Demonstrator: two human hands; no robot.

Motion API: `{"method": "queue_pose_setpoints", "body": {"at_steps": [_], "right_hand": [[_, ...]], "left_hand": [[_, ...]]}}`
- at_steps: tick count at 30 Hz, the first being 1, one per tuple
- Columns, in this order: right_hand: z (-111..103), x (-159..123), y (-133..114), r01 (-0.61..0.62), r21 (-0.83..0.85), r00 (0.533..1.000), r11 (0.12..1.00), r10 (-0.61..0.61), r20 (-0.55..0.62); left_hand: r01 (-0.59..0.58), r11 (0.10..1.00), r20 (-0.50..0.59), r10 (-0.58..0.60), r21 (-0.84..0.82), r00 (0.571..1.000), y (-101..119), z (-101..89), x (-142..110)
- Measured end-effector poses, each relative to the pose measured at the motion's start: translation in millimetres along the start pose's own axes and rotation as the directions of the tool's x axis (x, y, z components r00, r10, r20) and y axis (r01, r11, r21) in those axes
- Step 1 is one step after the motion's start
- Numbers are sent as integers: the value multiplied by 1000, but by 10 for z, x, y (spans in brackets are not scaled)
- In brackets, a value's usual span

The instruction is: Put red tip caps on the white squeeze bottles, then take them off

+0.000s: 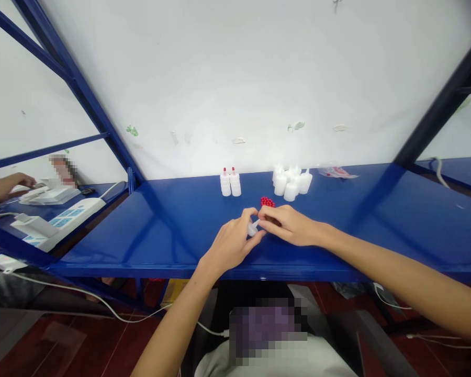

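My left hand (232, 242) and my right hand (287, 223) meet over the middle of the blue table (160, 230). Both pinch a small white bottle (253, 227) lying between their fingertips. Just behind my right hand sits a small heap of red caps (267, 201). Further back stand two white bottles with red caps (230, 183). To their right is a cluster of several uncapped white bottles (292, 183).
A crumpled clear plastic bag (335, 172) lies at the back right. Blue frame beams (74, 78) rise on both sides. On the neighbouring table at left, another person's hand (6, 187) rests near white boxes (57, 220). Cables (102, 301) hang below the table edge.
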State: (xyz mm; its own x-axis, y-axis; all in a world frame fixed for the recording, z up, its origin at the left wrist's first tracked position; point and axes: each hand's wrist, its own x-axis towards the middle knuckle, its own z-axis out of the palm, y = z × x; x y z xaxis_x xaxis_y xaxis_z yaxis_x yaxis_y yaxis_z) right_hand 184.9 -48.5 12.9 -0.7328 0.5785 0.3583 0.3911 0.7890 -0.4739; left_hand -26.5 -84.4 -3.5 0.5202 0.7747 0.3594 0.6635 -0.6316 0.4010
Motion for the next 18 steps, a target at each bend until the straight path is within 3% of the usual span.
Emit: {"method": "queue_pose_setpoints", "body": {"at_steps": [5,11,13,15,18], "right_hand": [[-19,-4,23,-28,-5,986,1000,27,-163],[-214,61,33,-118,38,949,992,124,-289],[-351,92,73,-177,-33,928,984,156,-339],[-520,110,142,-274,-152,900,949,198,-388],[-737,106,283,-435,-331,847,837,256,-465]], "left_hand": [[-97,995,-52,96,-21,994,46,-17,243],[-82,970,-69,68,-227,995,58,-26,504],[-68,968,-106,43,-242,993,-52,-102,593],[-19,975,-241,-36,-221,970,-269,-213,701],[78,972,-456,-175,-224,872,-729,-332,869]]}}
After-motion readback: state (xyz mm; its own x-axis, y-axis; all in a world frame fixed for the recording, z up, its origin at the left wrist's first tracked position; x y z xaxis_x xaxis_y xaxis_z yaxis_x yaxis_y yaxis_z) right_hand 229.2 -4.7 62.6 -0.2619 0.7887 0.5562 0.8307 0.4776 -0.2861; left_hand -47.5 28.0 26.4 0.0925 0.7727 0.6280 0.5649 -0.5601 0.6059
